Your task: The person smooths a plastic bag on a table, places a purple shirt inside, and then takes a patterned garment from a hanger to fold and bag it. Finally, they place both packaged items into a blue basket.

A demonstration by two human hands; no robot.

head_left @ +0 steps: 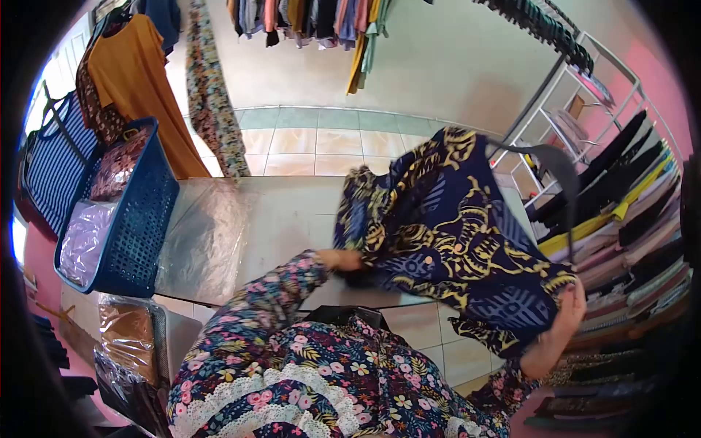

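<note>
both left hand (340, 259) and right hand (567, 315) clutch the navy batik shirt (453, 241), fingers closed.

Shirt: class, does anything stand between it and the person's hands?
Nothing visible does. The left hand grips the shirt at one side, and the right hand holds its lower corner. The basket stands apart, at the left end of the table.

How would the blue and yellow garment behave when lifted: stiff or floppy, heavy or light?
Probably floppy: the garment folds and sags between the left hand and the right hand. Likely light: the cloth looks thin. Being soft, it should not roll or break.
</note>
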